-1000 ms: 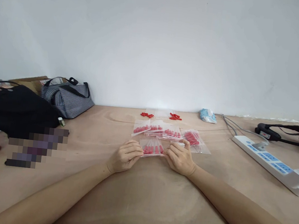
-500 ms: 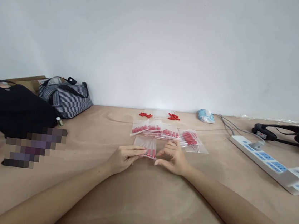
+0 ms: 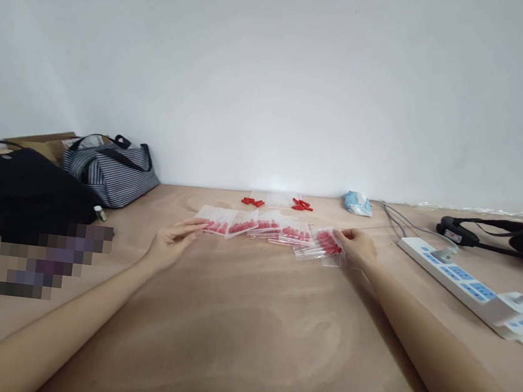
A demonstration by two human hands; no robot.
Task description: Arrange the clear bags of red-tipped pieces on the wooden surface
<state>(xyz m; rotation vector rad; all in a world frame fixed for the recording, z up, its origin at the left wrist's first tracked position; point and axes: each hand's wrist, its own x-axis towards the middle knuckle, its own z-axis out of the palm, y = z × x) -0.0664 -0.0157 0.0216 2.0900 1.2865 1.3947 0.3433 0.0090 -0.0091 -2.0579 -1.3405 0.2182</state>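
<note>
Between both hands (image 3: 172, 240) (image 3: 358, 245), bagged red pieces (image 3: 267, 228) lie in a row.

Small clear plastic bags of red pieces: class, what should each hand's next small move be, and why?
Probably release. The left hand rests on the leftmost small clear plastic bag of red pieces, already in the row; the right hand touches the rightmost bag, which lies askew.
</note>
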